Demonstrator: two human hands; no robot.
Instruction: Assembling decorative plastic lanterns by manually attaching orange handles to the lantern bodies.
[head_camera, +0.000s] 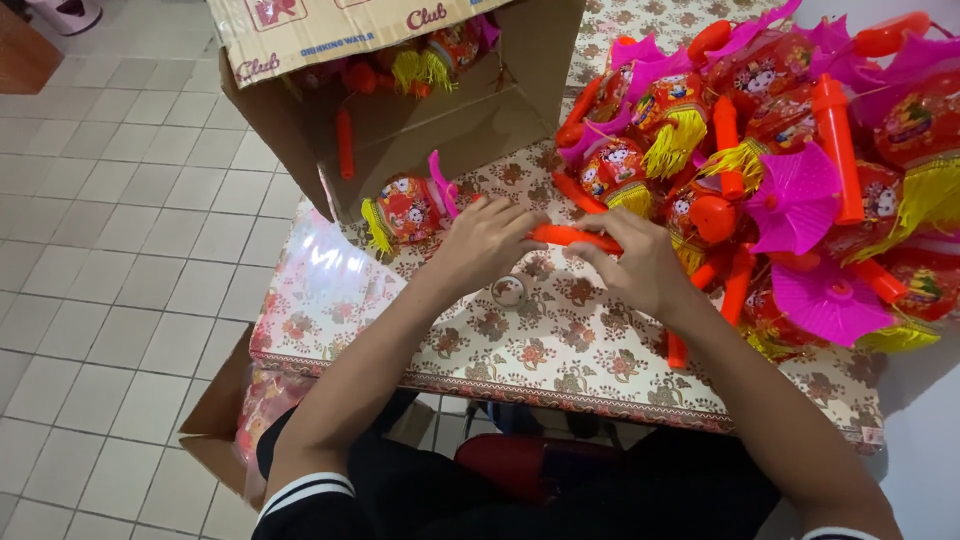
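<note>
Both my hands grip one orange plastic stick (573, 236) over the patterned table (560, 350). My left hand (487, 240) holds its left end and my right hand (632, 262) its right end. A red toy lantern (405, 210) with a yellow tassel and a pink top lies just left of my left hand. A small roll of clear tape (509, 291) rests on the table between my wrists. To the right a heap of red and pink lanterns (790, 170) with orange handles fills the table.
An open cardboard box (400, 110) lies on its side at the table's far left, with several lanterns inside. A clear plastic bag (325, 260) hangs over the table's left edge. A second cardboard box (215, 410) sits on the tiled floor (110, 250) below.
</note>
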